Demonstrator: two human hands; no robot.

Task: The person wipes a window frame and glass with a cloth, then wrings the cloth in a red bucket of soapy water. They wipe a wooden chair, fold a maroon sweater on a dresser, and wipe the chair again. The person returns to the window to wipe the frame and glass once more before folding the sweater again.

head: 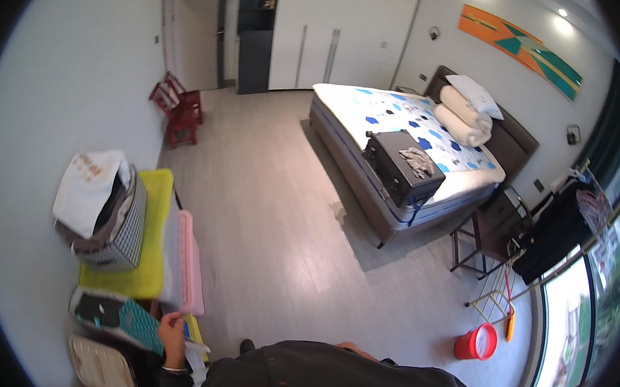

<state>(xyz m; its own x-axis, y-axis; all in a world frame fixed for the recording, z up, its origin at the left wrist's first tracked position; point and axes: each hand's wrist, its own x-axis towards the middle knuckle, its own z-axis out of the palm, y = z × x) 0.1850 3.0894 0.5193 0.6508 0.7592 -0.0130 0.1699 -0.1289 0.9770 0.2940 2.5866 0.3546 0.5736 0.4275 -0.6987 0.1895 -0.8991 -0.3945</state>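
Observation:
My left hand [173, 340] is raised at the lower left with its fingers curled, beside a teal and dark patterned item [141, 321]; whether it grips anything is unclear. Below the hand, white and yellow flat items [195, 336] stand near a pink plastic bin [188, 264]. Only a part of my right hand [356, 349] shows at the front edge of my dark jacket, and its fingers are hidden. A checked fabric basket [124, 239] full of clothes, with a white bag [91, 192] on top, rests on a yellow-green lid [158, 225].
A bed [353, 190] carries a dark suitcase [408, 170] and rolled bedding [464, 118]. Red chairs [181, 116] stand by the left wall. At the right are a wooden chair [480, 238], a drying rack [573, 256] and a red bucket [466, 347].

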